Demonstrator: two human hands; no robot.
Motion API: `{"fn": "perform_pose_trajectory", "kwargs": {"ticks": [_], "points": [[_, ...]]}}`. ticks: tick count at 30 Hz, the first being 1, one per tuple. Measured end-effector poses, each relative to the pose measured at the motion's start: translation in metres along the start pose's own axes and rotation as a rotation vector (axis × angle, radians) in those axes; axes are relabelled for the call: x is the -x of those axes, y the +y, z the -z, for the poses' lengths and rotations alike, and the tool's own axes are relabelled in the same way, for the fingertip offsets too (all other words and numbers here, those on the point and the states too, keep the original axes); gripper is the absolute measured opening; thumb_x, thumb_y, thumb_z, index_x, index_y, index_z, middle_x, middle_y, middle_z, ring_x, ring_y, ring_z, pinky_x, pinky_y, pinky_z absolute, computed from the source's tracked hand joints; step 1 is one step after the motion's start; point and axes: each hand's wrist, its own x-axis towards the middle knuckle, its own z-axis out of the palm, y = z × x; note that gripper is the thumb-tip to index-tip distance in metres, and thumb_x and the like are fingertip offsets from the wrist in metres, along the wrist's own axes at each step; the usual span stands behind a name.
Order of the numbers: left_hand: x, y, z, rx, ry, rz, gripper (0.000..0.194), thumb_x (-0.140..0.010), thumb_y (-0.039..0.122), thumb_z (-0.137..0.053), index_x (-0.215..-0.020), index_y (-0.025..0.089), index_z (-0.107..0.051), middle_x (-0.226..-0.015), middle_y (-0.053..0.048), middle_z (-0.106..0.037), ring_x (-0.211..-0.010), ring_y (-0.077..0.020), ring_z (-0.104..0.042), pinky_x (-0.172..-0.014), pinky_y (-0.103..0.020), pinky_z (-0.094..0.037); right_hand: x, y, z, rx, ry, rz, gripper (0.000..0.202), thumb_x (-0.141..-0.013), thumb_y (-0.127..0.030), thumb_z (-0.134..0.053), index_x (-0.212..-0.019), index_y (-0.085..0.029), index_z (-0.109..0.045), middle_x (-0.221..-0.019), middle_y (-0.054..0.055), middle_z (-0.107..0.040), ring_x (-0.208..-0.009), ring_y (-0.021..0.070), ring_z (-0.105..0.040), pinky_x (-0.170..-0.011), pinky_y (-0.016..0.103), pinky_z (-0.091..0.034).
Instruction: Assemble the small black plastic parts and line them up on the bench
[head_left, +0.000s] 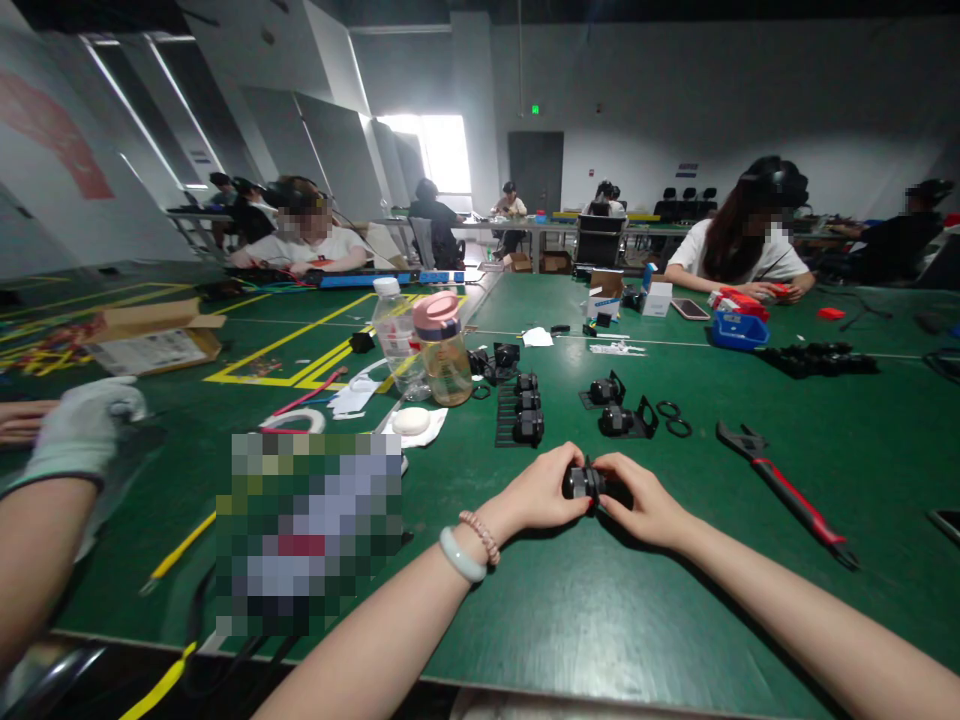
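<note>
Both forearms come in from the bottom edge; left hand (541, 490) and right hand (643, 500) meet on a small black part (584, 483), fingertips pinched on it from either side, held just above the green table (585, 610). Can't tell how the pieces inside the grip mate.

Progress, my read: early-to-mid. Just beyond, a row of similar black units (527, 408) sits on a black rack, looks finished. Two more on brackets (619, 408) with loose black rings (673, 417) beside look pending.

Red-handled adjustable wrench (784, 490) lies to the right, untouched. Pink-lidded bottle (444, 348) and clear water bottle (393, 335) further left. A gloved hand (84, 425) of a neighbour at far left.

Room: big grey hall, people seated at long tables, bright doorway at the back.
</note>
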Motion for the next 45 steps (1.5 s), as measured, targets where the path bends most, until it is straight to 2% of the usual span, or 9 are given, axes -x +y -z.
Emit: {"fn": "perform_pose_trajectory", "kwargs": {"ticks": [8, 15, 45], "points": [[-0.002, 0.0067, 0.0036, 0.023, -0.016, 0.011, 0.03, -0.063, 0.026, -0.056, -0.091, 0.017, -0.048, -0.082, -0.002, -0.054, -0.071, -0.0138, -0.05, -0.063, -0.025, -0.041, -0.0005, -0.0021, 0.0033, -0.001, 0.007, -0.003, 0.031, -0.073, -0.02, -0.052, -0.103, -0.018, -0.045, -0.095, 0.007, -0.052, -0.087, 0.017, -0.05, -0.077, 0.031, -0.042], [-0.0027, 0.0031, 0.0014, 0.001, -0.018, 0.014, 0.028, -0.064, 0.027, -0.055, -0.089, 0.018, -0.047, -0.079, -0.001, -0.053, -0.068, -0.0129, -0.049, -0.059, -0.024, -0.039, -0.0008, -0.0001, 0.0041, 0.007, 0.007, -0.005, 0.031, -0.074, -0.021, -0.052, -0.104, -0.018, -0.045, -0.095, 0.007, -0.053, -0.087, 0.0174, -0.05, -0.077, 0.031, -0.042], [-0.0052, 0.0007, 0.0, 0.013, -0.031, 0.022, 0.028, -0.063, 0.028, -0.055, -0.088, 0.017, -0.046, -0.079, 0.0, -0.051, -0.067, -0.012, -0.047, -0.059, -0.024, -0.038, -0.0004, -0.001, 0.0048, 0.025, 0.024, 0.016, 0.031, -0.075, -0.023, -0.051, -0.104, -0.018, -0.046, -0.094, 0.008, -0.055, -0.087, 0.0184, -0.052, -0.076, 0.033, -0.044]]}}
